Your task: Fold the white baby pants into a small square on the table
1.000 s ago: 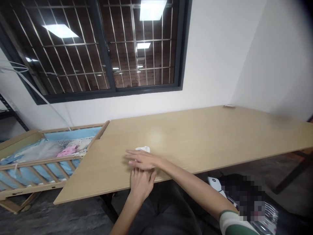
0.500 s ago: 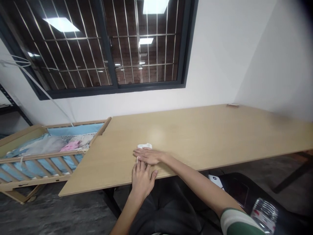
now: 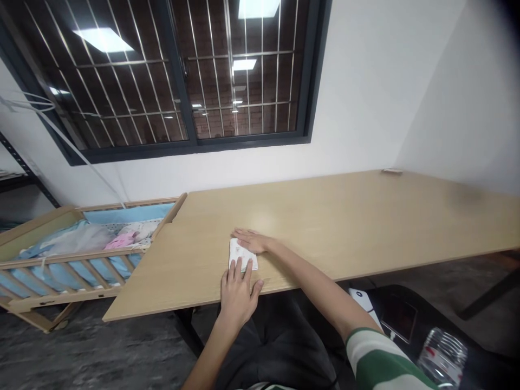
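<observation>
A small folded white cloth (image 3: 240, 254) with a faint print lies near the front edge of a long light wooden table (image 3: 345, 222). My left hand (image 3: 236, 295) rests flat at the table's edge with its fingertips on the near side of the cloth. My right hand (image 3: 254, 240) lies flat across the cloth's far edge, fingers pointing left. Both hands press down on the cloth without gripping it.
A wooden baby crib (image 3: 69, 254) with blue lining and pink and white laundry stands left of the table. A small flat object (image 3: 391, 171) sits at the far right corner. A plastic bottle (image 3: 442, 357) and a phone (image 3: 400, 318) lie low right. A barred window fills the wall.
My right hand has slid from on top of the cloth to its far edge, uncovering the cloth. My left hand's fingers now rest on its near side. The view shifted slightly.
</observation>
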Motion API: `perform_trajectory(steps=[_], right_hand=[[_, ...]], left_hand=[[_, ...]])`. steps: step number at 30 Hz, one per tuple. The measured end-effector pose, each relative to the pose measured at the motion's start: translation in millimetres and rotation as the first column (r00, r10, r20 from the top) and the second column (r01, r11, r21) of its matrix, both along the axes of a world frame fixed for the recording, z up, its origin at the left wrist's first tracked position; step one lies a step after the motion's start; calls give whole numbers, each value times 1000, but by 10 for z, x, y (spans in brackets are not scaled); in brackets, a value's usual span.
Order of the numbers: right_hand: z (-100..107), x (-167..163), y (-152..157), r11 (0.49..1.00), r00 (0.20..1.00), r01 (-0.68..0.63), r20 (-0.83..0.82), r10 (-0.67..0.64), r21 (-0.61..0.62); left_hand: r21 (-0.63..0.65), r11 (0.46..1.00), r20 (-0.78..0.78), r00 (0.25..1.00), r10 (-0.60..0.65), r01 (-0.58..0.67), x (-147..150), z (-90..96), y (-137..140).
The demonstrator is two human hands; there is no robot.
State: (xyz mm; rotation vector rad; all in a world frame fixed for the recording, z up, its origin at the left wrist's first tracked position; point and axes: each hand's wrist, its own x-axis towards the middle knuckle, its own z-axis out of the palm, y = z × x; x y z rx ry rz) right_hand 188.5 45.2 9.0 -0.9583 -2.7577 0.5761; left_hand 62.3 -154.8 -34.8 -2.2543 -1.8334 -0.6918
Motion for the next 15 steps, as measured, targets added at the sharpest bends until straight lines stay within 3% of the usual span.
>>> perform_trajectory(steps=[7, 12, 15], right_hand=[[-80, 14, -69, 984, 984, 141, -124, -127, 106], [-72, 47, -241, 909, 892, 358, -366, -265, 212], [-32, 43, -308, 876, 854, 438, -398, -335, 202]], left_hand=[[-37, 999, 70, 998, -1, 4, -99, 117, 35], [-75, 950, 84, 947, 309, -303, -295, 321, 182], [-160, 921, 17, 932, 362, -355, -338, 414, 307]])
